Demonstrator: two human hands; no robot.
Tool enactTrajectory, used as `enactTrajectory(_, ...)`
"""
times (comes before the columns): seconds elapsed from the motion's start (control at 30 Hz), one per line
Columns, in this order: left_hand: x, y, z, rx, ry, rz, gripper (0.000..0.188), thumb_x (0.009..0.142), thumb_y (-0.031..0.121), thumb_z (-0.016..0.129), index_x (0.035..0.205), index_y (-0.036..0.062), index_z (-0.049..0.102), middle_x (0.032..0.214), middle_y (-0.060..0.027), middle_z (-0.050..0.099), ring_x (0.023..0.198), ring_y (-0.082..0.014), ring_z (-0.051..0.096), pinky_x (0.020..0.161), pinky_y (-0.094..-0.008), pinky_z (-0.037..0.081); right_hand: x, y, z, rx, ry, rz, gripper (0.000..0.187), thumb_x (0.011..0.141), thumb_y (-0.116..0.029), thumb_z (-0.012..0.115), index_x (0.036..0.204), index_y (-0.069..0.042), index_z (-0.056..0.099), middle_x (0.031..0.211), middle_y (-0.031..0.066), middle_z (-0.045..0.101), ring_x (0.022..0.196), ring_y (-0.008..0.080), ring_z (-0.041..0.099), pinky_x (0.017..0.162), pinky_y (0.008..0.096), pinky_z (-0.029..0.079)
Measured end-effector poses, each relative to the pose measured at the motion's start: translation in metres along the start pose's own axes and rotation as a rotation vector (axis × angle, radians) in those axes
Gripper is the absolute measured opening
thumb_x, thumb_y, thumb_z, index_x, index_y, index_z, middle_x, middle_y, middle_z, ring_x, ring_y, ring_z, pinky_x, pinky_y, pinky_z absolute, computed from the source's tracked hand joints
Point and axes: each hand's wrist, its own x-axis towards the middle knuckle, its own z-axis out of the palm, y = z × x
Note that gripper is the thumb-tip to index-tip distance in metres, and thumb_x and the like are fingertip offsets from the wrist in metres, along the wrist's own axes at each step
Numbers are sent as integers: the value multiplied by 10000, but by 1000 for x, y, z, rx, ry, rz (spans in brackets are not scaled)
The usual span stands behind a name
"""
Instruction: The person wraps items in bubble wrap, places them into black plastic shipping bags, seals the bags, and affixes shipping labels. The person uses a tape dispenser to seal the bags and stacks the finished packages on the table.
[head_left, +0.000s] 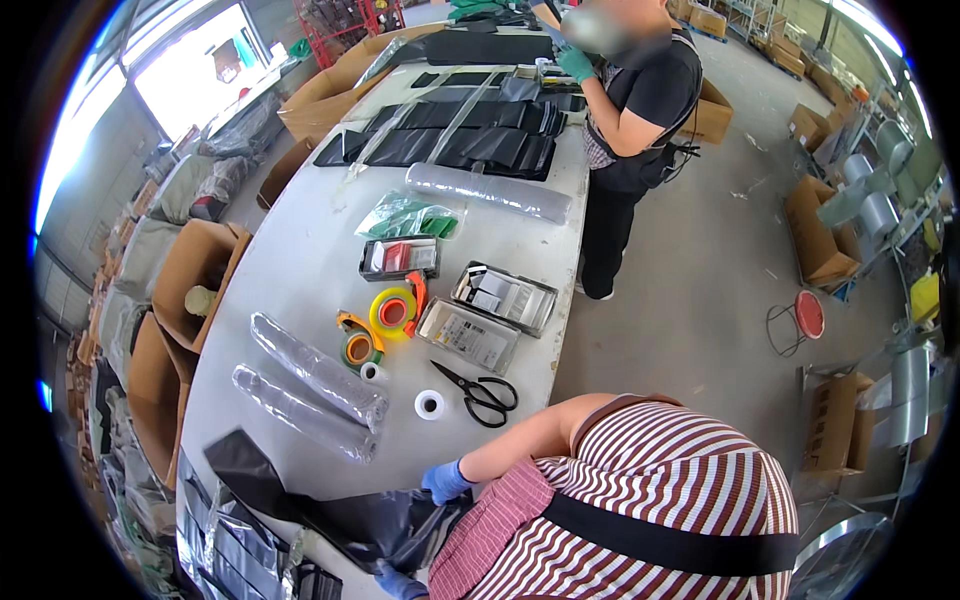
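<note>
A black plastic sheet (385, 525), glossy and creased, lies over the near end of the white table (300, 235), one folded end reaching to the left. My right hand (447, 482), in a blue glove, is closed on its upper edge. Lower down, my left hand (402, 583), also gloved in blue, grips the sheet's near edge, partly cut off by the frame. Beyond the sheet lie black-handled scissors (482, 395), a white roll (429, 404), clear rolled film (318, 375) and two tape dispensers (393, 312) (360, 345).
Small boxes (468, 335) and a clear film roll (490, 192) lie mid-table. Stacked black sheets (460, 140) cover the far part, where a co-worker (640, 120) stands. Folded black packs (225, 535) lie at the near left. Open cartons (195, 285) line the left edge; a red stool (808, 315) stands right.
</note>
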Motion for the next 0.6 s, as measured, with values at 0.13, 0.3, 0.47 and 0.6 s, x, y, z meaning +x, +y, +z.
enactTrajectory(0.13,-20,115,6,237,90,377,349,896,264,585,1141,21,643,1105,-198,626,984,-364,580,867,-460,456,49,66,36,-351,-85,-192,342,712,-219,634,1003,-58,712,948,180,703,872,374,665,783,447,525)
enactTrajectory(0.3,14,100,35,452,-498,831,377,902,353,592,1096,39,671,980,-176,682,976,-357,597,878,-437,453,41,40,24,-296,-24,-196,279,729,-199,610,941,-55,723,950,185,702,878,375,665,777,445,524)
enactTrajectory(0.47,8,60,43,533,-831,425,491,905,436,576,1129,4,639,960,-215,678,913,-409,628,808,-471,498,44,42,29,-252,91,-270,224,735,-178,611,888,-44,706,916,185,700,838,372,667,746,444,527)
enactTrajectory(0.6,7,63,67,527,-793,590,545,879,444,624,1205,8,593,1033,-221,659,898,-384,638,804,-472,507,64,73,34,-377,94,-251,218,743,-170,612,896,-52,713,924,181,703,846,358,674,744,436,529)
